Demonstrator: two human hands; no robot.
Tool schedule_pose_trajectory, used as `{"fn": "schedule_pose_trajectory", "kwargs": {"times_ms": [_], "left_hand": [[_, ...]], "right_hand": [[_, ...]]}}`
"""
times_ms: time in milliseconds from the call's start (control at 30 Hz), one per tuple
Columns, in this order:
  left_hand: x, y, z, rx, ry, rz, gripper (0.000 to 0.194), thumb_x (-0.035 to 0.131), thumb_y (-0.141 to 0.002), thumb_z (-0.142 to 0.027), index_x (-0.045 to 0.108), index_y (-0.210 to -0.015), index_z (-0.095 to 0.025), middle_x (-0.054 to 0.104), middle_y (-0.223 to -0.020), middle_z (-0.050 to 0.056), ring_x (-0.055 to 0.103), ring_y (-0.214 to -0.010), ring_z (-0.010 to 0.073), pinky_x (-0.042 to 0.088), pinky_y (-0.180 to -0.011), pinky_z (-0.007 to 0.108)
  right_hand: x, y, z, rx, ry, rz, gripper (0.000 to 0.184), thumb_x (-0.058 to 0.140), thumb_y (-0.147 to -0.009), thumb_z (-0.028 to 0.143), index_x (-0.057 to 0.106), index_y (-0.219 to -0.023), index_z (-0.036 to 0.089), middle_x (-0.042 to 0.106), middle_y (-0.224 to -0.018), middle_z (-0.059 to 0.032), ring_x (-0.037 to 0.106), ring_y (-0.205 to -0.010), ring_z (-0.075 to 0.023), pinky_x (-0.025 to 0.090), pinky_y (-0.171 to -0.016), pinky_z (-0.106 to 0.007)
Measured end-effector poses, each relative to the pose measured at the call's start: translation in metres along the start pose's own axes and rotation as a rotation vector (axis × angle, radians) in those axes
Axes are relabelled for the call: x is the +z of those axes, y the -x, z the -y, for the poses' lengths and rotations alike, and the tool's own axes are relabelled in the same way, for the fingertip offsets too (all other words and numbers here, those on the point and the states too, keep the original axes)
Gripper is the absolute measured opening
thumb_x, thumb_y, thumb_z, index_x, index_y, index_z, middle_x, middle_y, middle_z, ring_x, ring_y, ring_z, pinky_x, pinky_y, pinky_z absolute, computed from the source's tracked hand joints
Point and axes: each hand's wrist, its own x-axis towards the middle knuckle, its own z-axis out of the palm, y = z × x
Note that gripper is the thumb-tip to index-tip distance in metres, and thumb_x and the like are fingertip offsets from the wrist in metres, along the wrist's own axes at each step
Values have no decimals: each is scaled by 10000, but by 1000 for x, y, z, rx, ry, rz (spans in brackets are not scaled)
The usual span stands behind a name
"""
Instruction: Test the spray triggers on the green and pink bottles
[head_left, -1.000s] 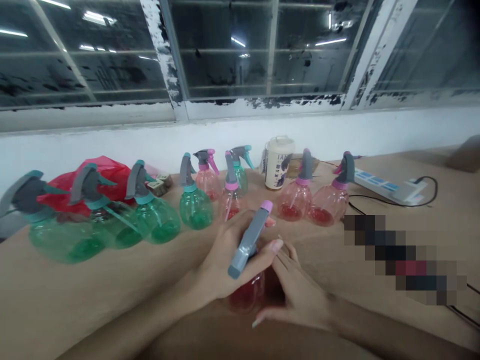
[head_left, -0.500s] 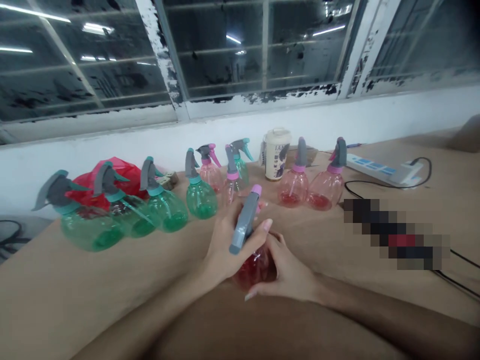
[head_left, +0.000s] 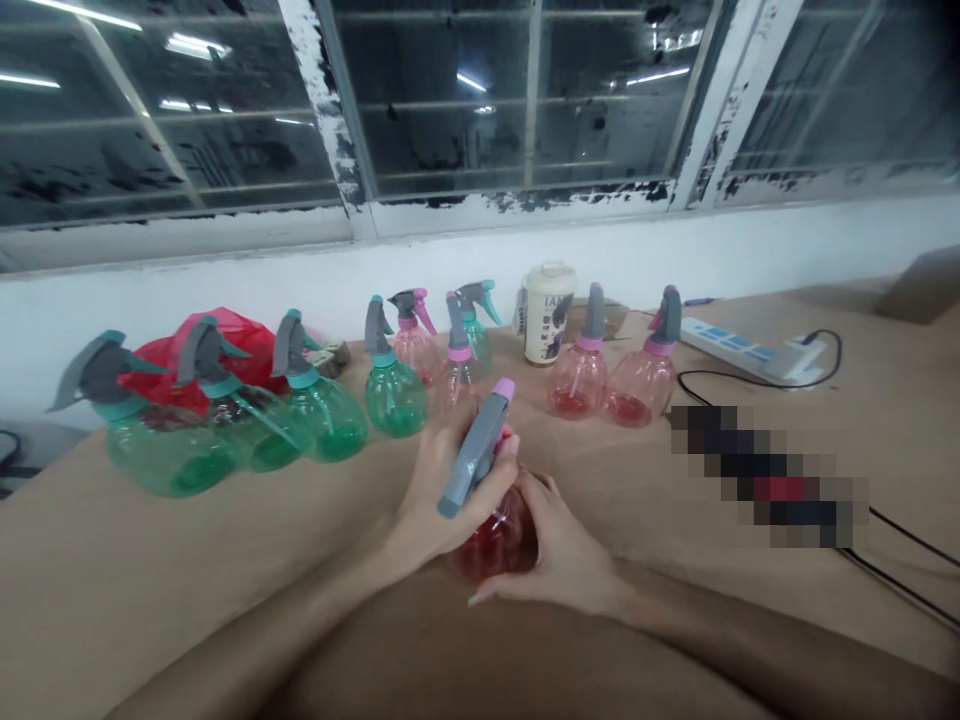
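Close in front of me is a pink spray bottle (head_left: pixel 495 545) with a grey spray head and pink nozzle tip; red liquid colours its lower part. My left hand (head_left: pixel 439 490) is wrapped round the neck, just under the spray head, with some fingers hidden behind it. Around the right side of the bottle's body curls my right hand (head_left: pixel 566 545), thumb at the near side and fingers over the upper side. Beyond my hands stand a pink spray bottle (head_left: pixel 461 378) and a green spray bottle (head_left: pixel 396 400).
Several green spray bottles (head_left: pixel 330 420) line the left, before a red plastic bag (head_left: pixel 247 345). Two pink spray bottles (head_left: pixel 637 385) stand right of centre, near a paper cup (head_left: pixel 547 315). A power strip (head_left: pixel 750 350) and black cables (head_left: pixel 900 585) lie at the right.
The view has shifted slightly. The spray head in my left hand leans a little more to the left, and both hands keep their grip on the bottle.
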Motion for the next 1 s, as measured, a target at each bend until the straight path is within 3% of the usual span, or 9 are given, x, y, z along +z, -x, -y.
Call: {"fn": "schedule_pose_trajectory", "kwargs": {"times_ms": [567,767,1000], "left_hand": [[5,5,1,-5,-11,-26,142,525,-841,-262,558,-974,-225,623,-912,44,611,-849,198,489,-764,377],[4,1,2,-7,-17,-11,68,540,-811,-254,504,-843,-206,576,-794,18,587,-742,176,476,-665,327],[4,-2,0,8,-45,-16,127,510,-820,-226,435,-718,-222,526,-690,-12,541,-634,149,435,-581,304]], "right_hand": [[-2,0,-2,-44,-34,22,999,827,-474,553,400,-1313,216,489,-1326,-128,422,-1225,-335,340,-1017,-544],[-2,2,-2,-20,-72,23,990,833,-473,541,406,-1314,244,509,-1298,-100,434,-1205,-325,343,-1016,-537],[-1,2,-1,-15,-84,15,1004,828,-466,559,406,-1323,249,489,-1333,-100,438,-1215,-322,351,-1021,-525]]}}
